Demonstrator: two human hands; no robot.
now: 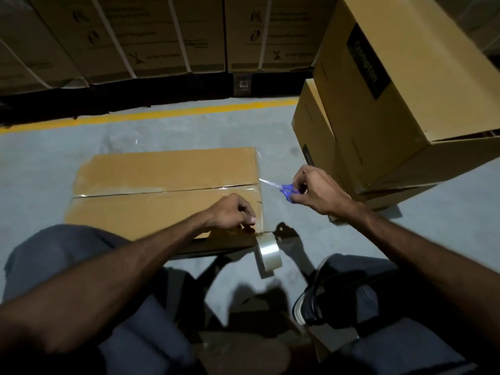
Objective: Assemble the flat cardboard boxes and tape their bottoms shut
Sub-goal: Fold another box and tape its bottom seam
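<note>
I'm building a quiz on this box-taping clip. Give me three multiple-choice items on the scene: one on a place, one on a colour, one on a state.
1. Where is the tape roll?
A. At the box's near right corner, below the left hand
B. On top of the stacked boxes
C. On the yellow floor line

2. What colour are the scissors' handles?
A. Red
B. Blue
C. Black

3. How is the box's centre seam?
A. Flaps standing open
B. Closed, with clear tape along it
C. Stapled

Answers: 1 A, the tape roll hangs by the cardboard box under the left hand. 2 B, the scissors in the right hand are blue. 3 B, glossy tape covers the seam.
</note>
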